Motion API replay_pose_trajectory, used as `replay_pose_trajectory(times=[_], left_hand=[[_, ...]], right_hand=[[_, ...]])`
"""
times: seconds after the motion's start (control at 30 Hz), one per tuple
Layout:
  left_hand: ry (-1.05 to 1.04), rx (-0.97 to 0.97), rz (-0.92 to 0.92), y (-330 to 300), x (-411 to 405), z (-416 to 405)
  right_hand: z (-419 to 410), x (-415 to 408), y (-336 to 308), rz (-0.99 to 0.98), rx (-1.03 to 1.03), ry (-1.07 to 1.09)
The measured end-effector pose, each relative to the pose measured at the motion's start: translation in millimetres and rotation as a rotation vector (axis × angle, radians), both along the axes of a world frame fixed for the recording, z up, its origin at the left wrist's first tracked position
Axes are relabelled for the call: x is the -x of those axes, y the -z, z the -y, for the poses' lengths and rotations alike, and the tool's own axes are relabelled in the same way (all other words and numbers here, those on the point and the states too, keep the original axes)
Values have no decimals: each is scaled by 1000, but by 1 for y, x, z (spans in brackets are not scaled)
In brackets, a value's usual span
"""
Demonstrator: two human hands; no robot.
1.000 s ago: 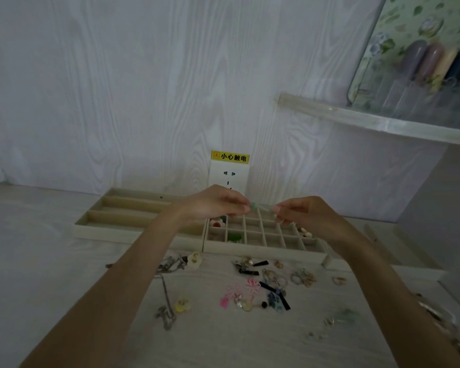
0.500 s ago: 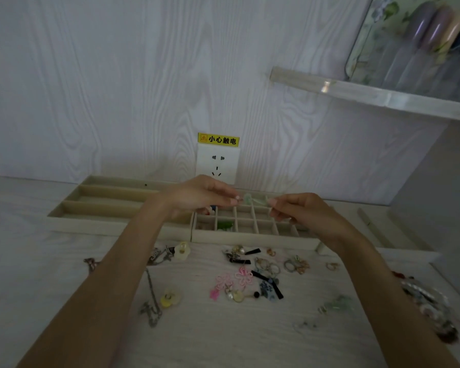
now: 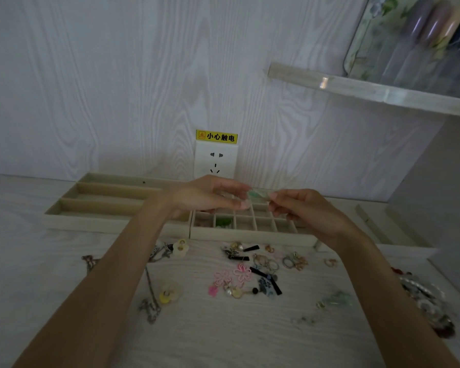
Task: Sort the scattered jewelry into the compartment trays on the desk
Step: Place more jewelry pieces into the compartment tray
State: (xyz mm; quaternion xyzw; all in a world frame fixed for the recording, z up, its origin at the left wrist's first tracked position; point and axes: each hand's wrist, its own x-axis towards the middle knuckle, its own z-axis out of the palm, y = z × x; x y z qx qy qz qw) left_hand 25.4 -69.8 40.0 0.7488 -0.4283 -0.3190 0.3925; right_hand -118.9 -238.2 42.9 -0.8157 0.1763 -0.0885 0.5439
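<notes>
Both hands are raised above the small-cell tray (image 3: 252, 236). My left hand (image 3: 210, 195) and my right hand (image 3: 300, 208) each pinch one end of a small pale green jewelry piece (image 3: 256, 194) between them. A tray with long slots (image 3: 91, 224) lies to the left. One front cell holds a green item (image 3: 223, 222). Scattered jewelry lies on the desk in front: pink flower earrings (image 3: 233, 276), rings (image 3: 266, 262), a yellow flower piece (image 3: 168, 294), a chain (image 3: 150, 293) and black bow pieces (image 3: 270, 284).
A wall socket (image 3: 215, 162) with a yellow warning label sits behind the trays. A clear shelf (image 3: 369, 88) juts out at upper right. A bead pile (image 3: 428, 301) lies at the desk's right edge, and another flat tray (image 3: 377, 221) stands at the right.
The view has shifted slightly, so the trays sit lower-left in frame. Both hands keep pinching the pale green piece over the small-cell tray, almost unmoved.
</notes>
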Motion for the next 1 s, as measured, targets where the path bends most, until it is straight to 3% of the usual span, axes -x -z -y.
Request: replay_pose_trajectory(times=[0.23,0.43,0.5,0.77,1.0], left_hand=[[-180,176,-139,7,-2,2],[-97,44,120,16,-3,12],[-35,14,136,16,-1,14],[-98,131,145,22,-1,16],[-95,50,318,26,-2,18]], right_hand=[[1,-1,8,-9,54,82],[-1,-2,16,-9,140,78],[-1,-3,15,16,128,97],[-4,-4,19,2,141,104],[-5,-6,25,-57,284,85]])
